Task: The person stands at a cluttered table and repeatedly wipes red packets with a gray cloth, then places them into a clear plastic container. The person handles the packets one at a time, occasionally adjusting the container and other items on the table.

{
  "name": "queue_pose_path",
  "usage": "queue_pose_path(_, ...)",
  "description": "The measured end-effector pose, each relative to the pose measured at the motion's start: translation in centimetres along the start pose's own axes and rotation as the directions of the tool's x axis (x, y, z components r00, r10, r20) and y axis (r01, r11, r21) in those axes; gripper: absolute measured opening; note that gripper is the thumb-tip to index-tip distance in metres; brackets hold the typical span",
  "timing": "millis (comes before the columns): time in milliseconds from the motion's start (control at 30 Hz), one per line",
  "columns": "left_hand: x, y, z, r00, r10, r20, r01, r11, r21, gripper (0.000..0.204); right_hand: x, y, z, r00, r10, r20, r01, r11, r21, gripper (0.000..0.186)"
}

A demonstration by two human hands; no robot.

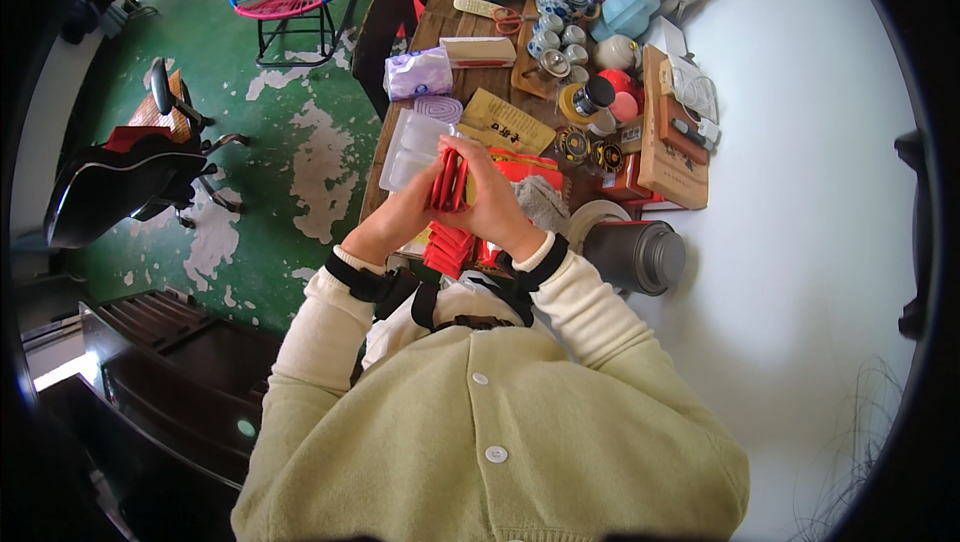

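Note:
Between my two hands, raised over the near end of the wooden table, is a small stack of red packets (452, 182) standing on edge. My left hand (403, 214) wraps the stack from its left side. From the right, my right hand (492, 200) closes round the same packets, its fingers reaching over the top. Just below them lies a pile of more red packets (449, 250). A clear plastic tray with compartments (408, 152) sits left of my hands. Close to my right hand is a crumpled grey cloth (543, 206).
Past my hands lie a tan paper pouch (508, 122), a purple tissue pack (418, 75) and red-handled scissors (508, 21). A dark grey flask (640, 258) is at the right. Teaware and jars crowd the far right against the white wall. An office chair (130, 177) stands left.

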State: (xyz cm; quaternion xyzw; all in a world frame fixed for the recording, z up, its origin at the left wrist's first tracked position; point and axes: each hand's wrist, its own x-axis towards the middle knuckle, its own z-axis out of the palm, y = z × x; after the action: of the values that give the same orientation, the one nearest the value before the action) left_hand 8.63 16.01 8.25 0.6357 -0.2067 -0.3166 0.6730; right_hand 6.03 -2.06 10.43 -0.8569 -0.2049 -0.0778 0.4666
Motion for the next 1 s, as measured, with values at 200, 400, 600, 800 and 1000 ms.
queue_pose_path(200, -0.2, -0.6, -0.3, 0.996, -0.074, 0.054, 0.09, 0.693, -0.715, 0.049, 0.2, 0.0, -0.6, 1.0, 0.012, 0.014, -0.014, 0.992, 0.126, 0.092)
queue_pose_path(400, -0.2, -1.0, -0.9, 0.992, -0.103, 0.073, 0.122, 0.662, -0.739, 0.049, 0.7, -0.5, -1.2, 0.998, -0.035, 0.059, 0.031, 0.998, 0.054, 0.102)
queue_pose_path(600, 0.9, -2.6, -0.7, 0.974, -0.124, -0.191, -0.047, 0.713, -0.7, 0.043, 0.2, 0.7, 0.1, 0.968, 0.236, -0.081, -0.228, 0.969, 0.097, 0.081)
queue_pose_path(800, 1.5, -4.2, -0.5, 0.935, -0.185, -0.302, -0.067, 0.744, -0.665, 0.037, 0.5, 2.1, 1.6, 0.979, 0.198, -0.047, -0.202, 0.975, -0.094, 0.054)
queue_pose_path(1000, 1.2, -5.7, -1.1, 0.912, -0.255, -0.322, -0.038, 0.728, -0.685, 0.034, 1.2, 2.9, 3.3, 0.977, 0.211, -0.03, -0.213, 0.972, -0.099, 0.055)
